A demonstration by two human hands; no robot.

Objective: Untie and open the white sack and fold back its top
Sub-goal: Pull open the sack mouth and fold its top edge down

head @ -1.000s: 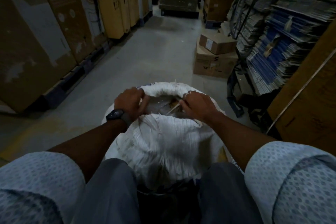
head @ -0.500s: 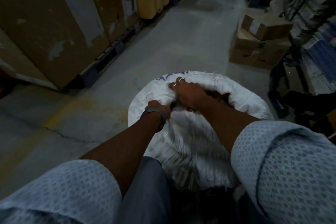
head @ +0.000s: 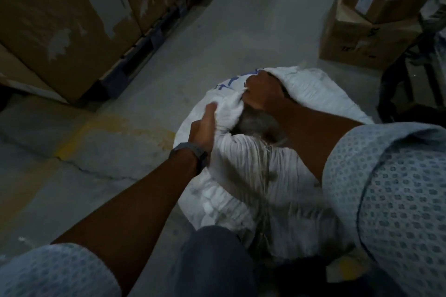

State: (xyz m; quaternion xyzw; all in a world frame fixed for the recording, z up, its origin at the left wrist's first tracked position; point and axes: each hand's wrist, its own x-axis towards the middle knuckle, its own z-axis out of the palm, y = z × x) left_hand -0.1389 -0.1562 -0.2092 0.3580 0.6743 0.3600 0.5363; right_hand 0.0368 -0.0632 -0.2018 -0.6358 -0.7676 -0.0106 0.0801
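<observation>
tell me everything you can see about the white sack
The white sack looks like woven plastic, creased and grubby, with blue print near its far rim. It stands on the concrete floor against the person's legs. Its mouth is open, something greyish showing inside. The left hand and right hand both grip the bunched left rim.
</observation>
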